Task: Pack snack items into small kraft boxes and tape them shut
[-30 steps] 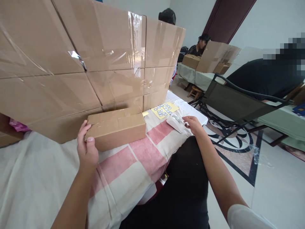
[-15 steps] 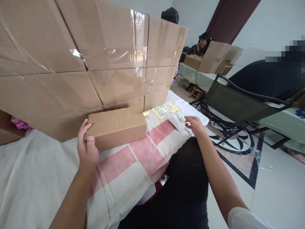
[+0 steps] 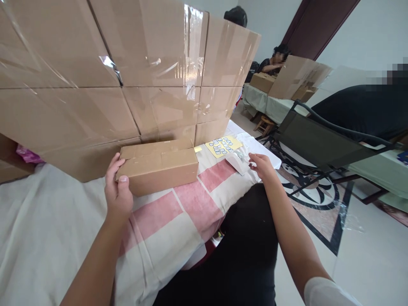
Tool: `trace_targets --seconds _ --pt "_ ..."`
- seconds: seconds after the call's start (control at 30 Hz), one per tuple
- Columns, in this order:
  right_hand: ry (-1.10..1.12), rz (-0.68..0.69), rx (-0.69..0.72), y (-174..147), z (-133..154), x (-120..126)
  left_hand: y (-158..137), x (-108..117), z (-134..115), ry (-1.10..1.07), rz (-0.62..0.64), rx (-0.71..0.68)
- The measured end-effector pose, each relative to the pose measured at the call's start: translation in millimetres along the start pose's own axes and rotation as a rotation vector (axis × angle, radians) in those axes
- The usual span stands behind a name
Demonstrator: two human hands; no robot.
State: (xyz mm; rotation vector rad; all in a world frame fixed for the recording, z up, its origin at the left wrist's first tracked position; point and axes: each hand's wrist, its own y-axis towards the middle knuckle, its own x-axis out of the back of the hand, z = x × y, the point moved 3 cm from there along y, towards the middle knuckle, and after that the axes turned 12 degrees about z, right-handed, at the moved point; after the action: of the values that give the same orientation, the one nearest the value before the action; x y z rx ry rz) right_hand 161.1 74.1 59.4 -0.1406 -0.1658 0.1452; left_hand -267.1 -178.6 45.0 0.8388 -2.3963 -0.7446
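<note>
A closed brown cardboard box [image 3: 161, 168] lies on the cloth-covered table. My left hand [image 3: 118, 187] grips its left end, thumb on the near edge and fingers over the far side. Further right, my right hand [image 3: 262, 165] is closed in a pinch at the edge of a white paper-like piece [image 3: 237, 163] with something clear and shiny on it. What the pinched fingertips hold is too small to make out. Beyond the box's right end is a yellow sheet [image 3: 224, 146] with several small blue-and-white stickers or prints.
A wall of taped cardboard boxes [image 3: 159, 55] rises behind the box. At right stand a dark folding chair [image 3: 321, 131] with a person in black seated, and another table [image 3: 267, 95] with cartons and a person behind it. Pink plastic [image 3: 28, 154] shows at far left.
The view has shifted slightly, so the surroundings sit a little further right. Both hands stay at the same places, the left on the box and the right by the white piece.
</note>
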Motion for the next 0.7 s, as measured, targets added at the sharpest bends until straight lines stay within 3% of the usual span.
trace_targets --seconds 0.7 --pt "0.010 0.014 0.035 9.0 -0.4 -3.0 0.2 0.9 3.3 -0.006 -0.012 -0.045"
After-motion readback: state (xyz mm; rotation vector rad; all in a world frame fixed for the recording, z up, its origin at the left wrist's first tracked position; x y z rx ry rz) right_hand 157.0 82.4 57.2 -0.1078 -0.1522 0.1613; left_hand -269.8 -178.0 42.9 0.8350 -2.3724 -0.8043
